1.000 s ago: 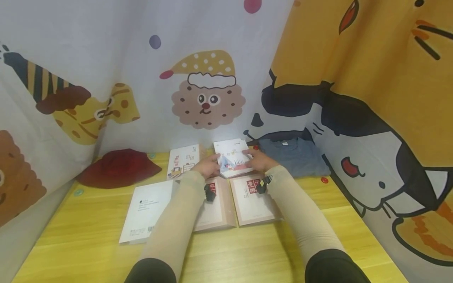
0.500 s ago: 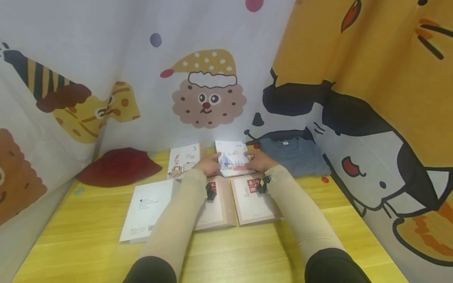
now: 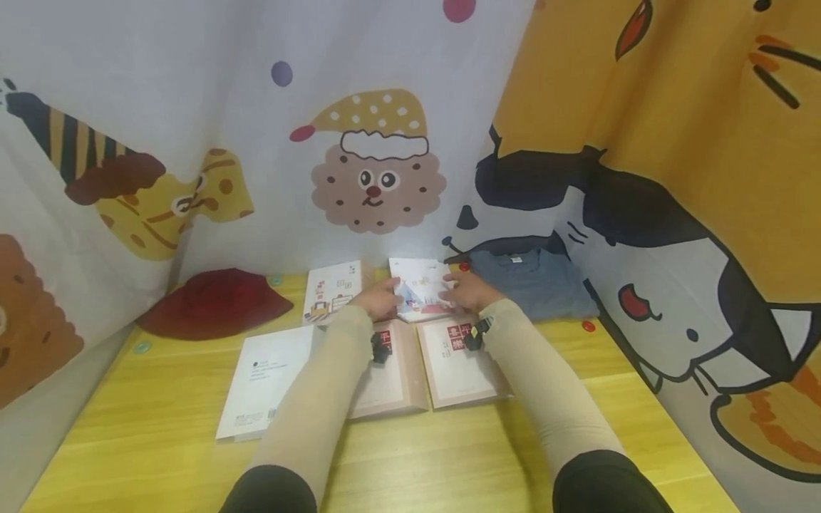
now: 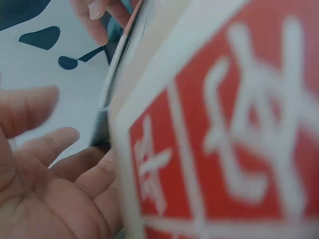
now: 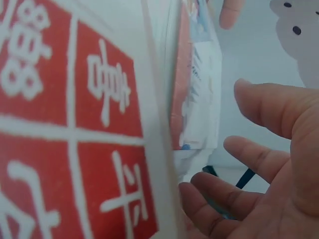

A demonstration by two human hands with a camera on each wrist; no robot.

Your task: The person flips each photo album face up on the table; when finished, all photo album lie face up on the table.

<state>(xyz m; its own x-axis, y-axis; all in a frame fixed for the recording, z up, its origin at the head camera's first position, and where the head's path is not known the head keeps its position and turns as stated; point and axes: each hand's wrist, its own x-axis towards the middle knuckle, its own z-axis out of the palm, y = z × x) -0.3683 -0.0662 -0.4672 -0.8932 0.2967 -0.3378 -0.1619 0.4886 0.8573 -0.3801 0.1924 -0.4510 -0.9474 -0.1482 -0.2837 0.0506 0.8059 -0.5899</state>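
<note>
A white book (image 3: 420, 285) with a blue tent and red drawing on its cover lies at the back middle of the table. My left hand (image 3: 380, 299) is at its left edge and my right hand (image 3: 473, 292) at its right edge. In the left wrist view, the left hand (image 4: 55, 194) has its thumb apart from its loosely bent fingers, whose tips reach the book's side. The right wrist view has the right hand (image 5: 274, 154) spread the same way beside the stacked edge. Two books with red seal-style characters, a left one (image 3: 391, 377) and a right one (image 3: 465, 377), lie under my wrists.
Left of the hands lies another illustrated white book (image 3: 330, 285). A book with its plain back cover up (image 3: 266, 385) is nearer me. A dark red hat (image 3: 214, 305) is at the back left, a folded blue-grey T-shirt (image 3: 532, 285) at the back right. A printed curtain (image 3: 231, 142) hangs behind.
The tent book has shifted slightly toward me. The right fingertips have moved a little nearer me along its edge, and the left hand has stayed almost still.
</note>
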